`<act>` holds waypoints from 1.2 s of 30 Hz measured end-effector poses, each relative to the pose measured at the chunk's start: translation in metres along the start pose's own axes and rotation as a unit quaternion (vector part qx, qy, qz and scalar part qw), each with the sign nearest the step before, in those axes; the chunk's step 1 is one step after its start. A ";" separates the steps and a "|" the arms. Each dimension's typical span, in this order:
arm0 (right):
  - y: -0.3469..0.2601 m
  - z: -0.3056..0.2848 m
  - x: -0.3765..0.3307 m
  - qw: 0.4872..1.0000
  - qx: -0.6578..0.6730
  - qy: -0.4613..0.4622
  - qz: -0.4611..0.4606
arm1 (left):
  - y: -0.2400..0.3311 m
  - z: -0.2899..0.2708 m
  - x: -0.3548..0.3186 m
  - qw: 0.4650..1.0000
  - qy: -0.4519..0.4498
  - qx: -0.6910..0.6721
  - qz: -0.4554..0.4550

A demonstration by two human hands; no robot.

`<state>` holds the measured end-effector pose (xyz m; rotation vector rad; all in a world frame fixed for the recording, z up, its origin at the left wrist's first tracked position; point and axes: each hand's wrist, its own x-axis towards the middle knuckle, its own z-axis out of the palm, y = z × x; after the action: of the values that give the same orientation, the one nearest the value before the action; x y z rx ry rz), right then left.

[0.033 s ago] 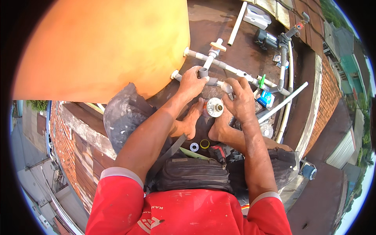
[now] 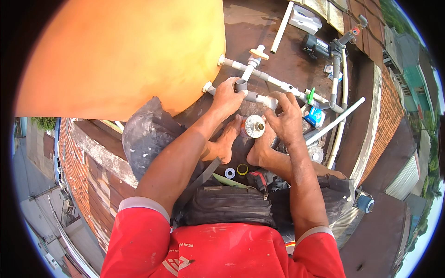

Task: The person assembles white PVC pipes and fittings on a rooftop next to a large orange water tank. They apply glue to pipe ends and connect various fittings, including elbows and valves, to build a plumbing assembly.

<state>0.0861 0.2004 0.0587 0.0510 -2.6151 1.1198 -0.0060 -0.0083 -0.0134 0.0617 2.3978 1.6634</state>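
Observation:
My left hand [image 2: 228, 98] is closed round a grey pipe fitting [image 2: 241, 85] with an open upright end. From it a short grey and white pipe [image 2: 252, 96] runs right to a whitish round fitting [image 2: 270, 102]. The fingers of my right hand [image 2: 284, 119] are bent round that whitish piece, partly covering it. Just below, between my bare feet, a canister with a white top and brass neck [image 2: 254, 126] stands upright. A white ring-shaped spool [image 2: 229, 173] and a yellow ring [image 2: 242, 169] lie nearer to me.
A big orange tank [image 2: 130, 55] fills the far left, with pipes leaving its side. A white valve [image 2: 258, 53], a green-handled valve [image 2: 310, 96], a blue box [image 2: 314, 116] and a pump [image 2: 316, 47] lie beyond. A black bag [image 2: 229, 206] rests before me. Roof edges drop away at both sides.
The fingers of my right hand have shifted slightly round the whitish fitting, with the thumb side a little further left. My left hand keeps its place on the grey fitting.

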 end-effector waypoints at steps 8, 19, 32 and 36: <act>0.067 0.006 -0.012 0.970 -0.065 -0.059 0.225 | 0.018 0.001 0.001 0.996 0.063 0.062 0.026; 0.078 0.054 -0.053 0.945 -0.147 -0.149 0.251 | 0.027 0.001 0.004 0.996 0.067 0.039 0.038; 0.114 0.103 -0.080 0.957 -0.101 -0.175 0.208 | 0.029 0.004 0.005 0.995 0.056 0.054 0.065; 0.120 0.105 -0.082 0.958 -0.144 -0.173 0.176 | 0.037 0.008 0.006 0.997 0.042 0.045 0.053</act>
<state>0.1201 0.2021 -0.1176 -0.3206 -3.1700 0.8790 -0.0131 0.0134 0.0169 0.1383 2.5726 1.6323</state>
